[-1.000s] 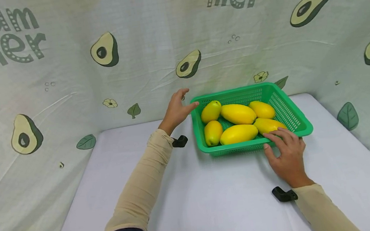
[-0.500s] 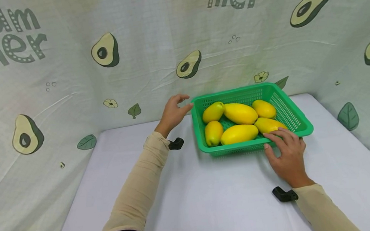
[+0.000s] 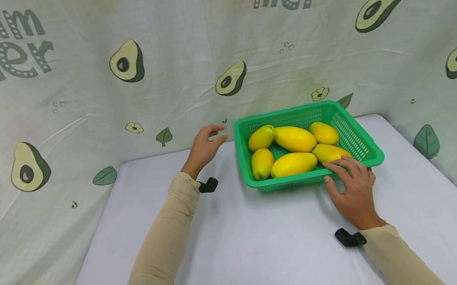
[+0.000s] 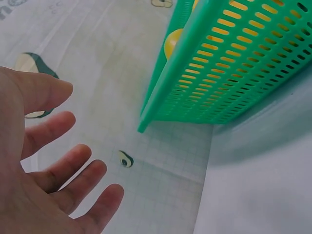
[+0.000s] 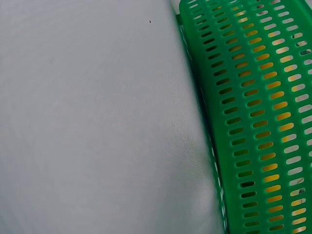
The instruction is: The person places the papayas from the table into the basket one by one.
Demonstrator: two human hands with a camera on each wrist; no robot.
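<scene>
A green plastic basket (image 3: 311,178) with slotted walls stands toward the back right of the table and holds several yellow mangoes (image 3: 293,164). My right hand (image 3: 355,192) grips its near rim at the right corner, fingers over the edge by one mango and thumb against the outer wall. The right wrist view shows the basket's slotted side (image 5: 253,122) but not the hand. Left of the basket, my left hand (image 3: 205,148) is in the air with fingers spread and loosely bent. It holds nothing; in the left wrist view the hand (image 4: 53,165) is apart from the basket's rim (image 4: 168,83).
A white-covered table (image 3: 239,248) lies under the basket. Behind it and at both sides hangs a pale cloth (image 3: 176,41) printed with avocados, leaves and lettering. Each wrist carries a small black camera mount (image 3: 209,185).
My left hand has drawn away from the basket's left rim, moving left and slightly down. The right hand stays at the near rim. The mangoes at the back have shifted slightly.
</scene>
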